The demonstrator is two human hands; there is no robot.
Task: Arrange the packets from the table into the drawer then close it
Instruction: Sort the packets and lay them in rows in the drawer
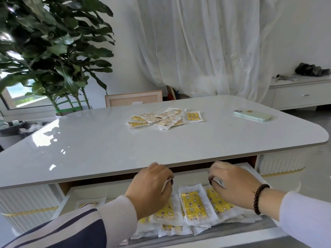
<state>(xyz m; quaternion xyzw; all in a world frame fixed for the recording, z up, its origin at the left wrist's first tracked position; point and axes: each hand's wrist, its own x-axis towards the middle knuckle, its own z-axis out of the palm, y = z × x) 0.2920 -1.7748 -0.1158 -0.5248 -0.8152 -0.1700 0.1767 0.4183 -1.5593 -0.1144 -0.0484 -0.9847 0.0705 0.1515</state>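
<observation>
Packets, drawer [192, 204]: yellow, clear-wrapped, overlapping flat in rows, likely to save room.
Packets, table [165, 118]: loose heap well beyond reach, awaiting transfer.
Drawer [71, 192]: pulled open under the tabletop; front edge cut off.
Left hand [152, 190]: fingers curled together, pinching a white packet edge.
Right hand [234, 185]: fingers bent onto a packet corner; grip partly hidden.
Phone [252, 114]: face down, far right.
Progress: roughly halfway, judging by the remaining heap.

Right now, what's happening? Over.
Both hands, left hand and right hand, in open drawer sorting packets. Pile left on table.
</observation>
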